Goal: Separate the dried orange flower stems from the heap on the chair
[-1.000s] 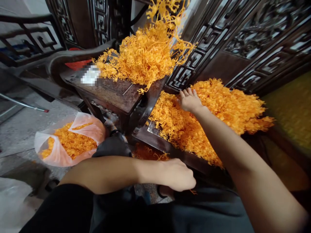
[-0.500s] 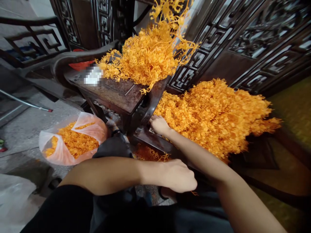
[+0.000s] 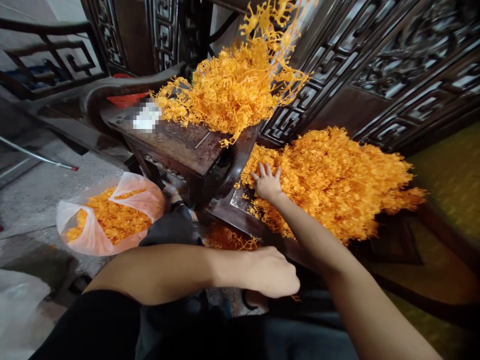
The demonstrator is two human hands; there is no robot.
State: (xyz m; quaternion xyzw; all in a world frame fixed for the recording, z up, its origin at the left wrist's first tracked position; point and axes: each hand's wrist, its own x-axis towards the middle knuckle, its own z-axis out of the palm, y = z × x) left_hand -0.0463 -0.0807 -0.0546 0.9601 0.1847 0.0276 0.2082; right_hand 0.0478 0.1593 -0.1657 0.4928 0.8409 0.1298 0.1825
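The right hand lies flat with fingers spread on the near left edge of a big orange pile of small plastic pieces, heaped on a dark wooden seat. The left hand rests curled over the lap, fingers closed; whether it holds anything cannot be told. A plastic bag of orange pieces sits on the floor to the left.

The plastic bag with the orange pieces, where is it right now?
In the head view the plastic bag lies on the concrete floor at lower left, left of the dark wooden table, beyond the left forearm.
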